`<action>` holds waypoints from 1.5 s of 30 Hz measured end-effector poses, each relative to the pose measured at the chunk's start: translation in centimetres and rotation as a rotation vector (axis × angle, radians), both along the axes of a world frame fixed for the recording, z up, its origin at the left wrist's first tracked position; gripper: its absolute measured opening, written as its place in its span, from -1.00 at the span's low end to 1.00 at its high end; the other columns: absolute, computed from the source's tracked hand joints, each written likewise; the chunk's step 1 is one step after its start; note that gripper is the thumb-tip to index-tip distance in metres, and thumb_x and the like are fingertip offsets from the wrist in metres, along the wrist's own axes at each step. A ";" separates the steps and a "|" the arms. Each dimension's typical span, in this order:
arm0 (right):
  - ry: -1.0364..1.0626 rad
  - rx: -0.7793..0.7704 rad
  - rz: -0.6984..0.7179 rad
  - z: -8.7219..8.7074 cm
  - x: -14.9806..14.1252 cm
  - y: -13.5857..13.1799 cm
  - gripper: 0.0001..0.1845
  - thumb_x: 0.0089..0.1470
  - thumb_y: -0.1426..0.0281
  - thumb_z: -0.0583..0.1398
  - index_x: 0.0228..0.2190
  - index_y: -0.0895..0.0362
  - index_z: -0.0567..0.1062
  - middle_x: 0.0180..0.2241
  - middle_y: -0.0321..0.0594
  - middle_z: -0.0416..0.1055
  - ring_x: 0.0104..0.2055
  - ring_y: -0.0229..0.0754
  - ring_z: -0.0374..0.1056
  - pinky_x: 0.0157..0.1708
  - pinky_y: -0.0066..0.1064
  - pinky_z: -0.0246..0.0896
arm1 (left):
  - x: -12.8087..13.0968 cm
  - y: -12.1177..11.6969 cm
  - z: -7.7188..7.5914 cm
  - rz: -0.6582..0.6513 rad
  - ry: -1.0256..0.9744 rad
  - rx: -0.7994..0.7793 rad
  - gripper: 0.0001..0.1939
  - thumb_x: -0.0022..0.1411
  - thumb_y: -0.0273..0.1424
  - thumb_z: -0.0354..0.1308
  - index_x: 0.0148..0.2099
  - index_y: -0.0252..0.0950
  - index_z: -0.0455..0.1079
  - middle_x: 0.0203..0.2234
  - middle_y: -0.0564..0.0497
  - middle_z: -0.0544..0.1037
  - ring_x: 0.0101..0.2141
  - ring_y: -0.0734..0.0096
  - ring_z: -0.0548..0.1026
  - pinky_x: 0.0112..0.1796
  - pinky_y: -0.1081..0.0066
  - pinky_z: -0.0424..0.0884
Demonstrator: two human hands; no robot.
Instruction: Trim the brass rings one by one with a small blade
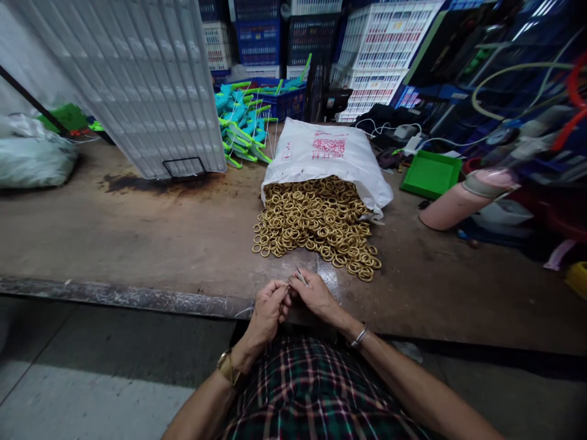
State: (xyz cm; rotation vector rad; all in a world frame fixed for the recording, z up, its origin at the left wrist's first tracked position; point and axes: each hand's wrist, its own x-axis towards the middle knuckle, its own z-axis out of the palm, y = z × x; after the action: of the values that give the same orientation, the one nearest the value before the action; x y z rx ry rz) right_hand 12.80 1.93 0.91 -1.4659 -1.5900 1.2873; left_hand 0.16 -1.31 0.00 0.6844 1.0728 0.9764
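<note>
My left hand [268, 310] is closed in a pinch at the table's front edge. Whatever lies between its fingertips is too small and covered to make out. Close against it, my right hand [318, 297] grips a thin pointed metal tool [300, 277], its tip slanting up and away from me; the exact kind is unclear. The fingertips of both hands meet. Just beyond them, a heap of gold-coloured rings [316, 223] spills out of the open mouth of a white woven sack [302, 150] with red print.
The brown worktable [183, 250] has a worn front edge. A ribbed translucent panel [169, 91] stands at the left, with turquoise and green plastic pieces [245, 125] beside it. On the right are a green tray [431, 173] and a leaning pink bottle [463, 198]. Stacked crates [371, 58] stand behind.
</note>
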 end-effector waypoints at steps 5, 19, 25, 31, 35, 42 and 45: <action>-0.198 0.093 -0.006 -0.5 0.8 -0.1 -0.80 0.02 0.38 -0.03 -0.57 0.13 0.29 -0.63 -0.36 0.23 -0.57 -0.33 0.13 -0.53 -0.51 -0.04 | 0.2 0.1 0.4 0.045 0.000 -0.019 -0.69 0.02 -0.15 0.15 -0.36 -0.30 0.23 -0.66 0.18 0.29 -0.73 0.70 0.15 -0.72 0.65 -0.05; -0.680 0.271 0.323 -0.5 0.9 -1.2 -0.70 -0.11 0.57 -0.02 -0.29 0.16 0.36 -0.52 -0.25 0.38 -0.53 -0.27 0.18 -0.49 -0.44 -0.14 | 0.4 0.2 0.2 0.086 0.249 0.106 -0.76 0.07 -0.23 0.11 -0.44 -0.31 0.27 -0.67 0.13 0.34 -0.69 0.64 0.21 -0.63 0.60 0.09; -0.731 0.248 0.370 -0.3 0.8 -1.1 -0.69 -0.07 0.56 -0.03 -0.27 0.19 0.37 -0.50 -0.19 0.42 -0.51 -0.24 0.24 -0.50 -0.43 -0.14 | 0.3 0.1 0.0 0.097 0.284 0.187 -0.76 0.07 -0.23 0.12 -0.46 -0.30 0.26 -0.68 0.13 0.32 -0.66 0.61 0.23 -0.59 0.58 0.14; -0.832 0.215 0.366 -0.8 1.3 0.3 -0.74 -0.05 0.53 -0.02 -0.30 0.19 0.39 -0.51 -0.16 0.43 -0.52 -0.24 0.26 -0.54 -0.41 -0.19 | -0.1 -1.0 1.3 0.006 0.146 0.163 -0.71 0.05 -0.19 0.16 -0.47 -0.30 0.25 -0.73 0.16 0.27 -0.69 0.63 0.17 -0.63 0.58 0.08; -0.875 0.264 0.264 -1.1 1.6 2.0 -0.74 -0.05 0.52 -0.01 -0.29 0.20 0.37 -0.51 -0.17 0.42 -0.52 -0.23 0.25 -0.54 -0.42 -0.17 | -0.4 -0.8 2.2 -0.047 -0.140 0.015 -0.71 0.04 -0.19 0.17 -0.44 -0.28 0.20 -0.68 0.17 0.29 -0.72 0.67 0.14 -0.71 0.61 -0.05; -0.780 0.520 -0.008 -0.6 0.7 7.0 -0.60 0.02 0.47 -0.01 -0.06 0.15 0.26 -0.34 -0.17 0.45 -0.37 -0.21 0.33 -0.41 -0.46 -0.01 | -1.6 -0.5 0.2 0.012 -0.401 -0.166 -0.71 0.05 -0.22 0.18 -0.36 -0.36 0.27 -0.46 0.02 0.43 -0.67 0.71 0.21 -0.72 0.65 -0.03; -0.868 0.519 0.034 -0.2 0.1 8.9 -0.63 0.06 0.42 -0.01 -0.05 0.12 0.26 -0.36 -0.18 0.46 -0.39 -0.22 0.34 -0.46 -0.46 -0.06 | -1.8 -0.6 -0.3 0.032 -0.422 -0.166 -0.74 0.07 -0.25 0.16 -0.36 -0.36 0.25 -0.46 0.01 0.44 -0.68 0.70 0.20 -0.72 0.65 -0.02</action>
State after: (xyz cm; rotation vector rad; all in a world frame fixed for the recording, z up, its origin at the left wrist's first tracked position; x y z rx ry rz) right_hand 12.94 10.81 0.69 -1.7277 -2.2529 0.1456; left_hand -1.68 -1.96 -0.35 0.3057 0.7811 0.9922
